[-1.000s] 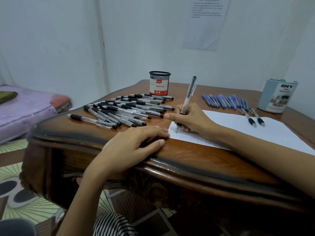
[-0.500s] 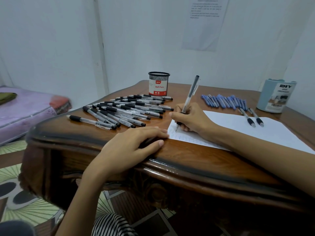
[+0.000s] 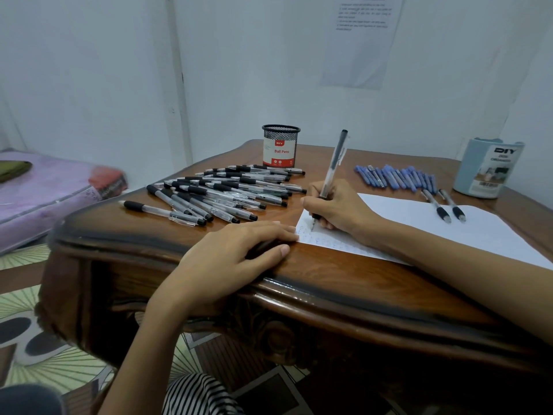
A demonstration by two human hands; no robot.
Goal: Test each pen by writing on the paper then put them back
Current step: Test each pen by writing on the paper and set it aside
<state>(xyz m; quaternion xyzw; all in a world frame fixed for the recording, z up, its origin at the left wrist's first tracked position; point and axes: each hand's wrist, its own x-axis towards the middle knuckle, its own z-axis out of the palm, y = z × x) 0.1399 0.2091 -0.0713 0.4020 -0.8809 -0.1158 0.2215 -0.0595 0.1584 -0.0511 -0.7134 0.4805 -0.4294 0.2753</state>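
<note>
1. Pen (image 3: 333, 166) stands steeply in my right hand (image 3: 338, 208), with thumb and fingers pinched tight round its lower barrel and the top end leaning toward 1 o'clock.
2. Its tip meets the paper (image 3: 419, 226) near the sheet's left corner, where small rows of scribbles show.
3. The paper lies flat on the wooden table (image 3: 329, 274), at 3 o'clock from my left hand (image 3: 236, 253), and my right forearm crosses it.
4. My left hand rests palm down at the table's near edge, fingers relaxed and holding nothing. The fingertips reach the sheet's corner, but I cannot tell whether they touch it.
5. A heap of black-grip pens (image 3: 221, 193) lies loose on the wood at 10 o'clock from my writing hand.
6. Behind the heap, at 11 o'clock, a mesh cup (image 3: 280, 145) labelled "Ball Pens" stands upright.
7. At 2 o'clock, beyond the sheet's far edge, lies a row of blue pens (image 3: 395, 176). Just beside it, two more pens (image 3: 449, 206) lie partly on the paper.
8. Farther right, a pale blue organiser (image 3: 487, 169) stands upright near the table's far corner.
</note>
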